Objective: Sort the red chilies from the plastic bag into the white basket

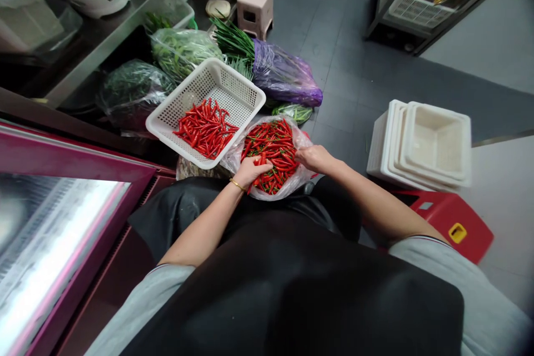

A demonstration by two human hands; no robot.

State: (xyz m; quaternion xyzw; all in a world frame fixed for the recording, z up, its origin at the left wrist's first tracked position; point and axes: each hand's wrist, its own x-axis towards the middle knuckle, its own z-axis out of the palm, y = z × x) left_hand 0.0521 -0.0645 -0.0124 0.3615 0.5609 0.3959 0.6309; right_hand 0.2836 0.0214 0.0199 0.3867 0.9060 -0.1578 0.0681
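Observation:
A clear plastic bag (pixel 301 179) full of red chili peppers (pixel 271 142) with green stems sits open against my knees. Over its left side, my left hand (pixel 252 171) is closed, with red chili peppers showing between thumb and fingers. My right hand (pixel 312 157) is pinched at the bag's right side, by the chilies there; what its fingertips hold is hidden. Just beyond the bag, to the left, a white perforated basket (pixel 246 92) stands tilted in view. Inside it lies a heap of red chilies (pixel 205 129) with no green stems that I can make out.
Bagged greens (pixel 183 53) and a purple bag (pixel 286 75) of long green stalks lie behind the basket. A pink stool (pixel 255 8) stands farther back. To the right are stacked white tubs (pixel 438 142) and a red box (pixel 454 225). A glass-fronted cabinet (pixel 62 233) borders my left.

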